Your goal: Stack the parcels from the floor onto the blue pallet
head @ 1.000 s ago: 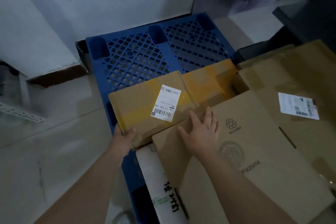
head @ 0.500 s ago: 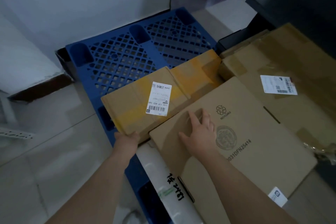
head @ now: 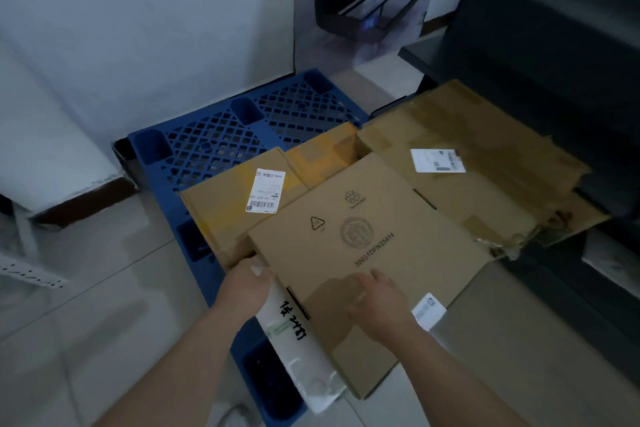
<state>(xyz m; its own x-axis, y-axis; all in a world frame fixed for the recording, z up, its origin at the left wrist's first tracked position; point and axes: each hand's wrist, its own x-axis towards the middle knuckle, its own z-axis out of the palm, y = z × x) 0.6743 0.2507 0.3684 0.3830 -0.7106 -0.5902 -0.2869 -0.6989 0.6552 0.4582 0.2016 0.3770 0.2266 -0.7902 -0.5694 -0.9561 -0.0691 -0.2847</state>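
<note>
a: why is the left hand [head: 247,282] at the near-left corner of the printed box [head: 367,253]?
b: looks like steadying; its fingers curl on the white parcel [head: 294,340] beneath. the right hand [head: 375,298] lies flat on top, fingers loose, gripping nothing
a: and the blue pallet [head: 221,139]?
b: it holds the labelled box [head: 239,204] and these; its far left grid is bare

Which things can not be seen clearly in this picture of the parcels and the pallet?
Head view only:
- Blue pallet: near half hidden under the parcels.
- White parcel: far end covered by the large carton and the left hand.
- Shipping label: print too small and blurred to read.
- Right hand: fingers lie flat on the carton; any grip is unclear.
</note>
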